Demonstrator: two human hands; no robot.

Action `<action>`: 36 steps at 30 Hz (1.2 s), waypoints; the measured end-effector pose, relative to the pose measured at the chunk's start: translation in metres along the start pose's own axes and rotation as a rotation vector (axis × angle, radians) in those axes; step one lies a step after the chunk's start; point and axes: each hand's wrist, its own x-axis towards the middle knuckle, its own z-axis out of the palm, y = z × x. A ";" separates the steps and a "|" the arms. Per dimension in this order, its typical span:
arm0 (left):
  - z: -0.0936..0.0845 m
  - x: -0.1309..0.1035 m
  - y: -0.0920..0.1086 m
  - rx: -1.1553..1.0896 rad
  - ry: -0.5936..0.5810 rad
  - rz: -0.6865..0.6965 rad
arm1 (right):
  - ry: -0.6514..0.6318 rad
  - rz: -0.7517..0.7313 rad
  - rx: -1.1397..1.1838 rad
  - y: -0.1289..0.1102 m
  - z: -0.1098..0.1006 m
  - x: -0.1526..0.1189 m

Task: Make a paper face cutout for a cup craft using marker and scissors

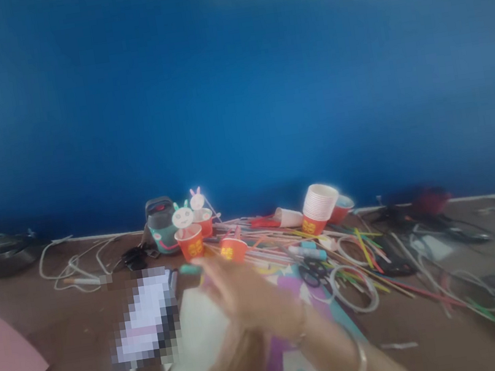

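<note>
over the white paper (196,323), the right hand (249,293) crosses the left hand (242,339)

the right hand's fingers point forward and to the left, partly stretched but blurred; whether they grip anything, i cannot tell. the left hand is mostly hidden behind it, so i cannot tell its opening or hold either. a silver bangle (363,359) circles the right forearm (324,344). just beyond the hands sits a red cup (234,251) with yellow print; i cannot tell if fingers touch it. to its left, two more red cups (190,248) carry rabbit-faced cutouts (183,218). to the right lie black scissors (314,273), blue-capped markers (308,253) and loose coloured strips (363,247), with a cup stack (317,212) farther back. purple pieces (273,366) show beneath the hands.
</note>
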 end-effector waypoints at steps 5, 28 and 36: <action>-0.006 0.010 0.001 0.125 0.026 0.054 | 0.080 0.374 -0.061 0.066 -0.030 -0.034; -0.007 0.019 -0.002 0.137 0.018 0.031 | -0.223 0.567 -0.323 0.117 0.007 -0.058; -0.009 0.020 -0.002 0.107 -0.012 0.012 | -0.208 0.505 -0.321 0.115 0.005 -0.060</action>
